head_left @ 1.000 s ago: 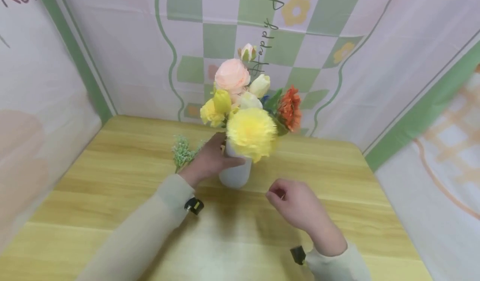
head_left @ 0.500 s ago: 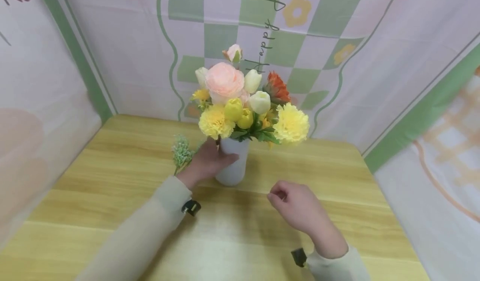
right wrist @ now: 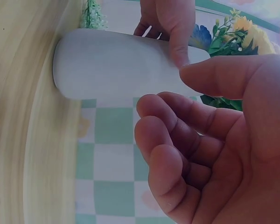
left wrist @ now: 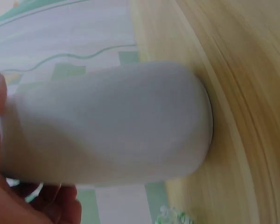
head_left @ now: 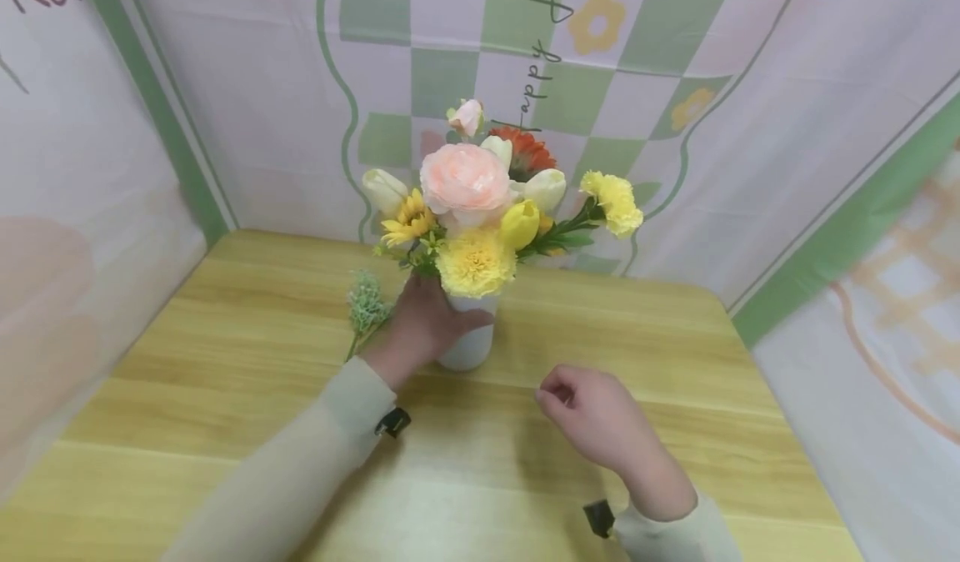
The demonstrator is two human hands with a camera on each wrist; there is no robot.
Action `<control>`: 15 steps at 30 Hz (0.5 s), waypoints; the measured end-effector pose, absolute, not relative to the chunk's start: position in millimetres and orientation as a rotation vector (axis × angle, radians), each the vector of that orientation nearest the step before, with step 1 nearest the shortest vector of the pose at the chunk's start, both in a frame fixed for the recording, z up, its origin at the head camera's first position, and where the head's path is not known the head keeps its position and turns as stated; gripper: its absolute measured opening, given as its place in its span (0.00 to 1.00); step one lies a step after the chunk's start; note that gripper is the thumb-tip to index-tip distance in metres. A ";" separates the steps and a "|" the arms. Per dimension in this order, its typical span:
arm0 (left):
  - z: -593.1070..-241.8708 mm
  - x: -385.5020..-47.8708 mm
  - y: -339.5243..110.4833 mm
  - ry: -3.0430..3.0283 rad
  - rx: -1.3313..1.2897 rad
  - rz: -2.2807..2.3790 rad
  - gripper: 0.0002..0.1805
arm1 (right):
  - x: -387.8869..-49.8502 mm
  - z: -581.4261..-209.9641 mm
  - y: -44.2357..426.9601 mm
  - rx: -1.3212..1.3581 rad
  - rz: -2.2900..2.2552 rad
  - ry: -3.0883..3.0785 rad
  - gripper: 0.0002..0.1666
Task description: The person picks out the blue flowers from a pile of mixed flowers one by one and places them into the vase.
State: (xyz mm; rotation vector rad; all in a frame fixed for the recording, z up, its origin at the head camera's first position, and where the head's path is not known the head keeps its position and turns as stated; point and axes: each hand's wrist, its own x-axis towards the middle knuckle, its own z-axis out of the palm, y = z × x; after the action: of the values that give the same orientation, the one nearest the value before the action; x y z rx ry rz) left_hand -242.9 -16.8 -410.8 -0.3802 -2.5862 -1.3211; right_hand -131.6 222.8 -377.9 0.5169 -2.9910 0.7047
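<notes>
A white vase (head_left: 468,352) stands upright on the wooden table, filled with mixed flowers. Among them are a large pink flower (head_left: 467,180), a yellow carnation (head_left: 477,262), white tulips, a yellow tulip (head_left: 519,225) and an orange-red flower (head_left: 529,152). My left hand (head_left: 426,322) grips the vase near its top, thumb across the front and fingers round the far side; the left wrist view shows the vase's smooth side and its base on the table. My right hand (head_left: 600,416) stays to the right of the vase, apart from it. Its fingers (right wrist: 155,135) curl loosely around nothing.
A green sprig with small pale blossoms (head_left: 366,302) lies on the table (head_left: 225,378), left of the vase and partly behind my left forearm. A checkered cloth backdrop (head_left: 442,78) hangs behind the table's far edge.
The vase has turned counterclockwise, seen from above. The orange-red flower has gone from the right to the back, a yellow carnation from the front to the right. My right hand has barely moved.
</notes>
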 end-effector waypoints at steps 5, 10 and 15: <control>-413.9 -236.2 -33.7 -2.677 -0.363 -1.399 0.62 | -131.1 -378.7 221.6 0.502 0.718 -2.992 0.05; -427.0 -228.7 -65.3 -2.800 -0.377 -1.225 0.42 | -131.4 -382.0 221.8 0.498 0.723 -3.005 0.07; -440.2 -223.0 -106.0 -2.990 -0.255 -0.877 0.16 | -130.9 -386.8 226.3 0.462 0.713 -3.010 0.08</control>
State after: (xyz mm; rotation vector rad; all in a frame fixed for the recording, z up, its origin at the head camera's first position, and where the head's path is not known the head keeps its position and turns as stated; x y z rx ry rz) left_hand -223.0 -106.0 -440.2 -0.2552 -2.9902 -0.8768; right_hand -130.9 226.3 -386.8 0.4622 -3.0104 0.7132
